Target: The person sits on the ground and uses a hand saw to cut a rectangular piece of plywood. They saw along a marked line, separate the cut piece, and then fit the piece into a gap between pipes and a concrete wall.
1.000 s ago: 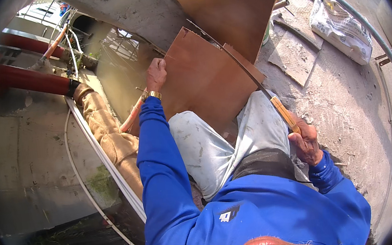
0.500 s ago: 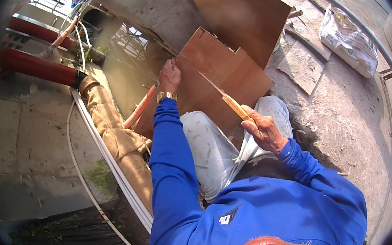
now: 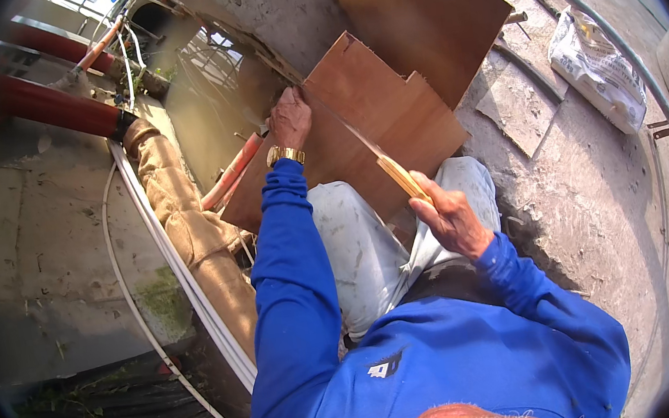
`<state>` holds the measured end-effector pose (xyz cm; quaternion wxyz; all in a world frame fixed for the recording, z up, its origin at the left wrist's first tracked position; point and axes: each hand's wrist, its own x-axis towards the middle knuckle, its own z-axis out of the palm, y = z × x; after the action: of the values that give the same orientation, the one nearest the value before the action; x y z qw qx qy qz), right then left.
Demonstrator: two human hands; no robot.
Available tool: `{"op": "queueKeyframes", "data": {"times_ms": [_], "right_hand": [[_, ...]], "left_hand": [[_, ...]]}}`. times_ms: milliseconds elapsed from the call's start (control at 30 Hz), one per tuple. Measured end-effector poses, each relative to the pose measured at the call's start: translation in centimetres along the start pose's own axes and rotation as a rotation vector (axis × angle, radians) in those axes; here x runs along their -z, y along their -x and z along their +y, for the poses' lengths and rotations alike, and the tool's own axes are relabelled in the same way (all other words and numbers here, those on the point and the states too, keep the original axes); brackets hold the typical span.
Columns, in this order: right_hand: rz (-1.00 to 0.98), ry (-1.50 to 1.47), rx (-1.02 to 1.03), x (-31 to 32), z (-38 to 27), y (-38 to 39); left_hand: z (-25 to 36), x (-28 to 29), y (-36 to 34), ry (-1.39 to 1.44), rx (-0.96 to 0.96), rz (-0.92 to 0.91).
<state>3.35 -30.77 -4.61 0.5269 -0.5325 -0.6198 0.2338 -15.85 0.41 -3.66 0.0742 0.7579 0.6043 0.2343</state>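
Note:
A reddish-brown plywood board (image 3: 389,108), with a stepped notch on its right edge, lies across my knees. My left hand (image 3: 290,119) is closed on the board's far left edge, its fingers bent over it and partly hidden. My right hand (image 3: 452,216) wraps round the pale wooden handle of a handsaw (image 3: 403,176). The saw's narrow blade runs from the handle up and to the left along the board, toward my left hand. How deep the blade sits in the wood is hard to make out.
Behind the board leans a larger brown sheet (image 3: 419,13). A white sack (image 3: 595,72) and a flat slab (image 3: 523,109) lie on the concrete to the right. Leftward are murky water (image 3: 208,112), red pipes (image 3: 55,106), a burlap-wrapped pipe (image 3: 176,198) and long white pipes (image 3: 181,272).
The view has shifted slightly. Both hands keep their grips, and the saw stays at nearly the same place and angle on the board.

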Motion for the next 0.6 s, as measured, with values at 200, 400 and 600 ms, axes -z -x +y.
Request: {"op": "queueKeyframes", "data": {"times_ms": [200, 400, 600], "right_hand": [[0.010, -0.025, 0.048, -6.3, 3.5, -10.6], [-0.115, -0.061, -0.184, 0.2, -0.6, -0.1], [-0.045, 0.294, 0.366, -0.1, 2.3, -4.3]], "left_hand": [[-2.6, -2.0, -2.4, 0.106, -0.090, 0.031], [-2.3, -1.7, -1.6, 0.066, 0.027, -0.067], [0.7, 0.1, -0.7, 0.065, -0.059, -0.089]]}}
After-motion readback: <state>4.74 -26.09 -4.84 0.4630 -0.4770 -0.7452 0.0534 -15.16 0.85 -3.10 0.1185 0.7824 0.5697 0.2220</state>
